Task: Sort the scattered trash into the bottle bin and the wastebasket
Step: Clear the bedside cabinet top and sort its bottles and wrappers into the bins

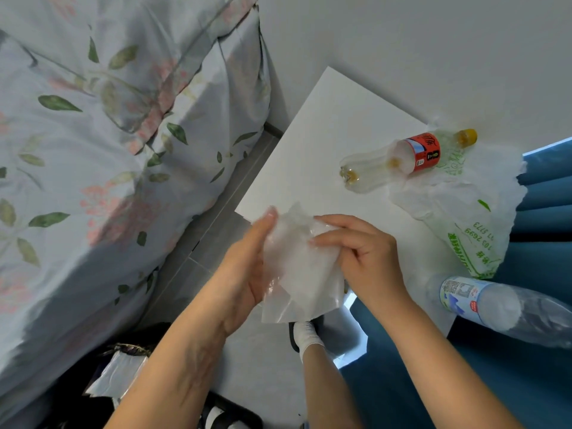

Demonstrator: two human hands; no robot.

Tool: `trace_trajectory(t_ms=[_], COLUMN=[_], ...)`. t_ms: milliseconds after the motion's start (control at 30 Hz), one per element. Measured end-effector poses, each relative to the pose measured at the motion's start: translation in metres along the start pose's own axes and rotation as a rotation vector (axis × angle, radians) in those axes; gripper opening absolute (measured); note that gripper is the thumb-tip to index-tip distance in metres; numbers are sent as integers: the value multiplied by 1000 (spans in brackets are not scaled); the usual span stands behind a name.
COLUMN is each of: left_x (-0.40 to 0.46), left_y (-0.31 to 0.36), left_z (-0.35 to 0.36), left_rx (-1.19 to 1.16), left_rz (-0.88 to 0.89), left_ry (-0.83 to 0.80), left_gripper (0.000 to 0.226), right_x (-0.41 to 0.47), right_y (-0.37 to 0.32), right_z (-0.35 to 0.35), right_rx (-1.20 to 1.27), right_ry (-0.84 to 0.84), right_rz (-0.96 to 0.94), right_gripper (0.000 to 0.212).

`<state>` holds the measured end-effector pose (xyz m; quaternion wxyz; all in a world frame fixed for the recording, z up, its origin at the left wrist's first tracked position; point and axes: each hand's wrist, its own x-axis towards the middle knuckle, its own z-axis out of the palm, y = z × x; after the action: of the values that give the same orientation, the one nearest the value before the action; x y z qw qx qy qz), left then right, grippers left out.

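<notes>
Both hands hold a crumpled clear plastic wrapper [301, 270] over the near corner of a white table [312, 144]. My left hand [247, 267] cups its left side with the fingers fairly straight. My right hand [362, 258] pinches its right edge. An empty clear bottle with a red label and yellow cap [408, 156] lies on the table's far side. Beside it lies a white plastic bag with green print [464, 209]. A clear water bottle with a blue-white label [501, 308] lies at the table's right edge.
A bed with a floral grey cover [102, 165] fills the left. A black bin lined with a pale bag holding trash [120, 376] sits on the floor at lower left. Blue curtain [544, 212] hangs at right. My foot in a white sock [305, 335] is below.
</notes>
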<state>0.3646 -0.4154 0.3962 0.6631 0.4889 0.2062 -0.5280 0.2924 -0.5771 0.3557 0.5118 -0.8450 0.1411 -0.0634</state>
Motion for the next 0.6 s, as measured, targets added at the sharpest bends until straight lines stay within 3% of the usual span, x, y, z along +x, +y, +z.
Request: trace_trajectory(t_ms=[100,167,367,467,533,600], left_x=[7,10,9,8,7,4], left_y=[-7,-11,-7,-8,-12,-16], left_z=[1,-2,-26,-41,-51,-64], left_rx=[124,145,15,6,38,87], left_rz=[93,119,259,354,392,406], left_ry=[142,221,337,378,376,383], left_gripper=[30,21,22,28,24,22], right_x=[2,4,9,7,2,0], right_y=[0,-5,-16,-17,-21,-26], right_z=[5,7,15,31,48,67], right_rx=[-27,30,1021,944,835,749], right_ry=[-31,-74,-186,-357,-439,-382], right_rz=[-79,-28,543,787,849,859], right_gripper=[42,44,50,83,74,52])
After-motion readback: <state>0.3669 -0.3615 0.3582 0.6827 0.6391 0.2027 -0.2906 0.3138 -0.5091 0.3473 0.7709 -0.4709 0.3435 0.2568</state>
